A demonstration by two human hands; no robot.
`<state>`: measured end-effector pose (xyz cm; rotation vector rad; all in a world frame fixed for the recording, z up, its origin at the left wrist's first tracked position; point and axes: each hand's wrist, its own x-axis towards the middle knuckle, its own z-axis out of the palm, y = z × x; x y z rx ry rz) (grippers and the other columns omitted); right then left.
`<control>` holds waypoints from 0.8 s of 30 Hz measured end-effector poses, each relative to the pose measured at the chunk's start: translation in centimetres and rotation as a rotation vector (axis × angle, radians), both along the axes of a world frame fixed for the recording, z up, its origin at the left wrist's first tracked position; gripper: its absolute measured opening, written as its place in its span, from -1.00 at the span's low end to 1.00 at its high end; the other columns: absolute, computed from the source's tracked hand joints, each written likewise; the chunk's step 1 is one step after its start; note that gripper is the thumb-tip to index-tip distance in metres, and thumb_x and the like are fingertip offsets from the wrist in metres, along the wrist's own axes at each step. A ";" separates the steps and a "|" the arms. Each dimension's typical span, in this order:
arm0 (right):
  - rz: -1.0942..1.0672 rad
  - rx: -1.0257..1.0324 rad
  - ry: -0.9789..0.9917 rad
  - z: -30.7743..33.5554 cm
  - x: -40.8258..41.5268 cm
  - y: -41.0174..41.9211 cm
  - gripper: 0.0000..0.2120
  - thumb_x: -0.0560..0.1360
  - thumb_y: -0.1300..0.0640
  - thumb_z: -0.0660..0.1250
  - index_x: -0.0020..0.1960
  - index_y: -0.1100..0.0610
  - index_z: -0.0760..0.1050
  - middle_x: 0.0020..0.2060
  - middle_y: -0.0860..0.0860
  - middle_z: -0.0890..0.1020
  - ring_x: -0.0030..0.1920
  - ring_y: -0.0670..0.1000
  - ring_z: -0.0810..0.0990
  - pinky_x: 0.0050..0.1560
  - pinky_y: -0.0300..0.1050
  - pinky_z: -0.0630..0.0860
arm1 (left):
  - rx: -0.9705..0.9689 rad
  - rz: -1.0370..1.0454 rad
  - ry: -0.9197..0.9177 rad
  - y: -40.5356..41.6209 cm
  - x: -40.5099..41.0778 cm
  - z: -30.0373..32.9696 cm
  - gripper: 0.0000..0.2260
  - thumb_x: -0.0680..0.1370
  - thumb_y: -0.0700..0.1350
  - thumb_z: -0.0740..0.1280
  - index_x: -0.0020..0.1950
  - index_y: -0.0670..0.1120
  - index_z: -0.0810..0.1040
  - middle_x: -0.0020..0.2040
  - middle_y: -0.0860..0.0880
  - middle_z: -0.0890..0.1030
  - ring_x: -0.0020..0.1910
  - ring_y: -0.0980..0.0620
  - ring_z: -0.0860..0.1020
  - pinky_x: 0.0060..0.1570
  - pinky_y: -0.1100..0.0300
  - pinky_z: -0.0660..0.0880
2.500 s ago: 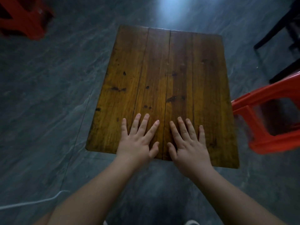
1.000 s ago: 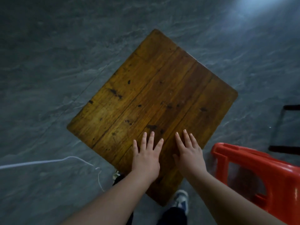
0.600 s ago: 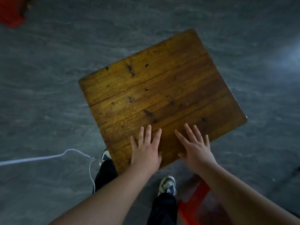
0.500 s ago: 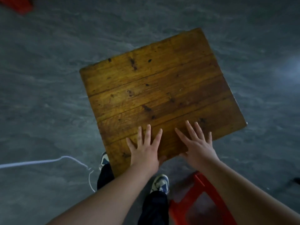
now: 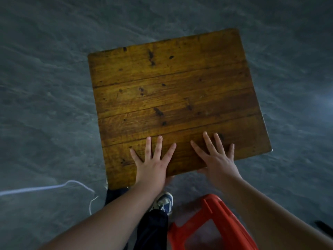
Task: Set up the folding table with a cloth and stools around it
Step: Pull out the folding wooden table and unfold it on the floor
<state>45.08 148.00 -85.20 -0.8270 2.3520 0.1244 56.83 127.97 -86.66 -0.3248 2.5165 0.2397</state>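
Left hand (image 5: 150, 164) and right hand (image 5: 217, 159) flat on wooden table (image 5: 173, 98) near edge, fingers spread wide, thumbs under the edge, red stool (image 5: 210, 226) below.

floor (image 5: 45, 87): grey, marbled | white cord (image 5: 45, 188): lower left | sneaker (image 5: 164, 202): blue-white

table (image 5: 173, 91) – amber wood, dark-flecked | stool (image 5: 212, 230) – red | floor (image 5: 45, 87) – grey-veined

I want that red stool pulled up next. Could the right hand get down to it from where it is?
Probably yes: the right hand lies flat on the table, holding nothing, with the red stool just below its forearm.
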 end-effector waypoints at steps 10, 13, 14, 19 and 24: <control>-0.006 0.009 0.002 0.1 -0.4 -0.6 0.00 0.49 -0.14 0.38 0.49 -0.37 -0.41 0.49 -0.10 -0.51 0.53 0.15 -0.45 0.38 0.55 -0.20 | -0.005 0.017 -0.005 -0.4 -0.8 -0.3 0.12 0.37 0.30 0.46 0.49 0.27 -0.44 0.47 -0.07 -0.56 0.46 -0.29 -0.49 0.16 -0.61 -0.36; -0.012 -0.010 0.020 0.0 -1.6 -1.9 -0.02 0.50 -0.11 0.37 0.50 -0.38 -0.39 0.55 -0.08 -0.40 0.54 0.16 -0.41 0.38 0.54 -0.20 | 0.013 -0.003 0.018 -2.0 -2.2 -0.3 0.07 0.38 0.38 0.38 0.48 0.29 -0.44 0.52 -0.06 -0.47 0.45 -0.27 -0.50 0.15 -0.60 -0.35; -0.018 -0.015 0.021 -0.1 -2.2 -2.5 -0.02 0.50 -0.13 0.37 0.49 -0.39 -0.39 0.56 -0.08 -0.38 0.55 0.16 -0.40 0.38 0.54 -0.20 | 0.013 -0.003 0.022 -2.7 -2.9 -0.3 0.05 0.38 0.38 0.38 0.48 0.29 -0.43 0.54 -0.06 -0.44 0.46 -0.27 -0.48 0.15 -0.60 -0.35; -0.033 -0.029 0.037 -0.4 -5.9 -6.4 -0.03 0.50 -0.16 0.37 0.48 -0.40 -0.38 0.56 -0.10 -0.36 0.55 0.15 -0.39 0.39 0.57 -0.15 | -0.027 -0.004 0.038 -6.4 -6.9 0.2 0.01 0.39 0.41 0.35 0.49 0.30 -0.38 0.58 -0.04 -0.35 0.51 -0.26 -0.40 0.24 -0.60 -0.23; -0.013 -0.032 0.053 -0.1 -10.4 -9.7 -0.08 0.51 -0.21 0.34 0.49 -0.40 -0.34 0.57 -0.11 -0.33 0.56 0.15 -0.35 0.40 0.58 -0.09 | -0.016 0.005 0.041 -9.7 -11.3 0.4 0.00 0.37 0.43 0.35 0.49 0.32 -0.34 0.59 -0.02 -0.33 0.52 -0.25 -0.36 0.23 -0.59 -0.19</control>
